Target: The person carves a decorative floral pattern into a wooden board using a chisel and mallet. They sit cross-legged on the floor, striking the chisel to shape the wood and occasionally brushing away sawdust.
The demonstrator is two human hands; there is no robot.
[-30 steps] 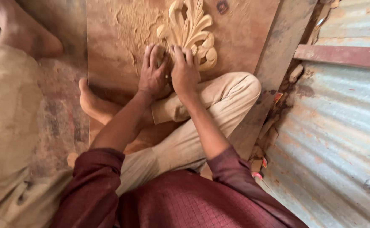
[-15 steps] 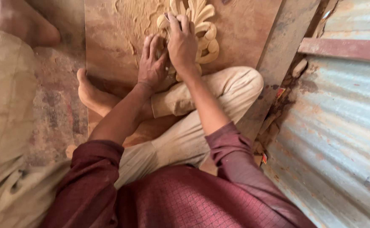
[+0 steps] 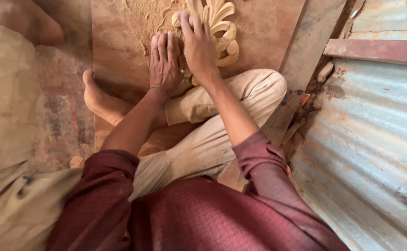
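A wooden board [image 3: 268, 32] lies on the floor in front of me, with a pale carved leaf ornament [image 3: 224, 35] standing out of it and sawdust spread over its upper left. My left hand [image 3: 165, 60] lies flat, palm down, on the board just left of the carving. My right hand [image 3: 198, 46] presses on the carving's lower left part with fingers together; whether something is under it is hidden. I sit cross-legged in beige trousers, my bare foot [image 3: 103, 100] resting on the board's left edge.
Corrugated metal sheeting [image 3: 375, 139] fills the right side, with a reddish bar [image 3: 380, 50] across its top. A wooden plank [image 3: 312, 60] leans between board and sheeting. Another person's bare foot [image 3: 24, 23] and beige clothing [image 3: 8, 116] are at the left.
Both hands have slid further up along the board and over the carving. The view has shifted slightly downward with them.
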